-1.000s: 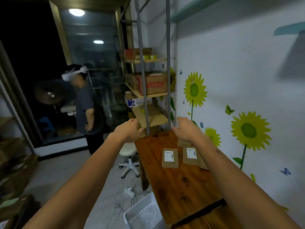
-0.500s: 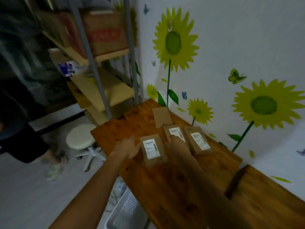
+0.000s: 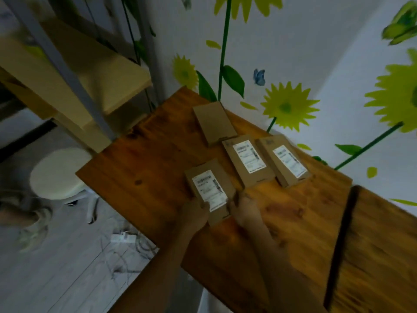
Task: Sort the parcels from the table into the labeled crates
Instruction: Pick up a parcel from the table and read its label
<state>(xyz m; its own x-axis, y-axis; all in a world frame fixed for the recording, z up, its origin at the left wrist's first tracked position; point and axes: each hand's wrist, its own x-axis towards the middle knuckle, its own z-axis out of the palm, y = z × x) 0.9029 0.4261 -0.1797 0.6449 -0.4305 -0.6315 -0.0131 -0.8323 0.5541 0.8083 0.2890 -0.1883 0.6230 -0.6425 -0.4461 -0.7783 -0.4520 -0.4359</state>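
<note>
— Worktop, wooden: what is held?
— Nearest parcel, gripped between left hand and right hand. Pickup judged underway; label to be read, crate to be found.

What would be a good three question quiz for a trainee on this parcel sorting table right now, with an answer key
1. True or false: every parcel on the wooden table shows a white label facing up.
2. How many parcels lie on the table in all?
3. Multiple choice: which parcel do the left hand and right hand hold? A) the nearest parcel; B) the middle parcel; C) the parcel by the wall.

Key
1. False: the far parcel shows plain cardboard, no label visible.
2. Four.
3. A: both hands' fingers grip its near end, one on each side.
</note>
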